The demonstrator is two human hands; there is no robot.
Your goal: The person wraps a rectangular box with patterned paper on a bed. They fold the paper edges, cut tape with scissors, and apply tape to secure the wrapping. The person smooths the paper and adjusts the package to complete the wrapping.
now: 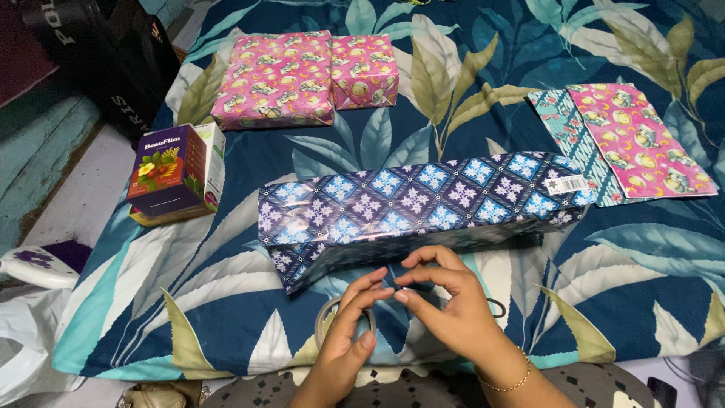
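Left hand (349, 326): fingers half curled, thumb and forefinger tips pinched together on what appears to be the free end of clear tape; the strip itself is too thin to confirm. The palm rests over a roll of clear tape (330, 317) lying on the leaf-print bedspread (226, 302).

Right hand (445, 298): fingers bent and loosely spread, forefinger and thumb meeting the left fingertips at the same small spot. A thin gold bracelet (507, 384) circles the wrist.

Both hands work just in front of a long box wrapped in blue patterned paper (411, 202), which lies across the middle of the bedspread, its near flap loose at the lower left end.

Surroundings: two parcels in pink paper (302, 72) sit side by side at the far edge. Flat sheets of pink and teal wrapping paper (623, 143) lie to the right. A purple carton (175, 174) stands to the left, well apart from the hands. A dark curved object (498, 306), partly hidden, lies behind the right wrist.
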